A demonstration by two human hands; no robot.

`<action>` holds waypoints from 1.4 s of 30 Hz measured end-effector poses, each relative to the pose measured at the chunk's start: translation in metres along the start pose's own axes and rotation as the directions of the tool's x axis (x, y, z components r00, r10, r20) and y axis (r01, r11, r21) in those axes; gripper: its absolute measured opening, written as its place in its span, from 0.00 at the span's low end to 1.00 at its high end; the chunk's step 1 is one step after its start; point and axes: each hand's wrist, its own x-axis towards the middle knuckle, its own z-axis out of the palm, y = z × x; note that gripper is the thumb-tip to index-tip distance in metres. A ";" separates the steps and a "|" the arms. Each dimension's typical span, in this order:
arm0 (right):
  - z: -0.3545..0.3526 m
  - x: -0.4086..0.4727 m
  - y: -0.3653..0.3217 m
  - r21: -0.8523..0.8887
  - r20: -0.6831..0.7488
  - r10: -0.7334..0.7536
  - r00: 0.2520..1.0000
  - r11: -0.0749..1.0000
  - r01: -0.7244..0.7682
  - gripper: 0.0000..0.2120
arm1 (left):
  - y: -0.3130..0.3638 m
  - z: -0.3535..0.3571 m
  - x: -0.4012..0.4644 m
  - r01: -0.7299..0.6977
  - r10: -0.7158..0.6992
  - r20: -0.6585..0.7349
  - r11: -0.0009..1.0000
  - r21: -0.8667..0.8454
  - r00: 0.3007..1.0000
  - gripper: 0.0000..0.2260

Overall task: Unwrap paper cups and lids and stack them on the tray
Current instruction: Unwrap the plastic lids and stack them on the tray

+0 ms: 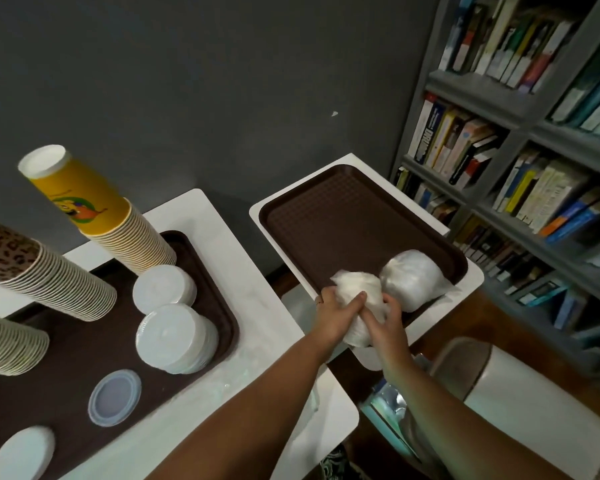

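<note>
Status: mostly done on the left tray point(201, 258), lids remaining on the right.

Left tray holds the unwrapped stock: yellow cup stack point(94, 209) leaning, leopard-print cup stack point(39, 275) next to it, a third cup stack point(7, 344) cut off at the frame edge. Near them two white lid stacks point(174, 320), plus a single clear lid point(115, 398) and a white lid point(23, 453) lying flat on the tray.

Right tray point(343, 216) is mostly bare. At its near edge: two plastic-wrapped lid bundles. Both hands are on the nearer wrapped bundle point(357, 292). Left hand point(336, 315) grips it from the left, fingers curled round the wrap. Right hand point(388, 323) clutches the wrap from the right side. The wrap looks bunched; can't tell whether it is torn open yet.

Second wrapped bundle point(413, 278) sits just beside it, touching, untouched by either hand.

Judgement: cups finished, two lid bundles left to unwrap and stack. Trash bin point(520, 403) stands lower right, likely for the wrap.
</note>
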 end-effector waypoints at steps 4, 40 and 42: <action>0.017 -0.010 -0.019 0.204 0.121 -0.006 0.993 0.979 -0.019 0.30 | 0.014 -0.025 -0.015 -0.089 0.087 -0.051 0.995 -0.044 0.995 0.16; 0.197 -0.182 -0.099 -0.133 0.990 0.096 0.104 0.884 0.449 0.17 | -0.028 -0.277 -0.259 -0.563 0.262 -0.677 0.781 -0.270 0.687 0.13; 0.205 -0.190 -0.106 -0.115 0.992 0.077 0.101 0.884 0.453 0.21 | -0.031 -0.280 -0.266 -0.565 0.249 -0.688 0.776 -0.280 0.682 0.13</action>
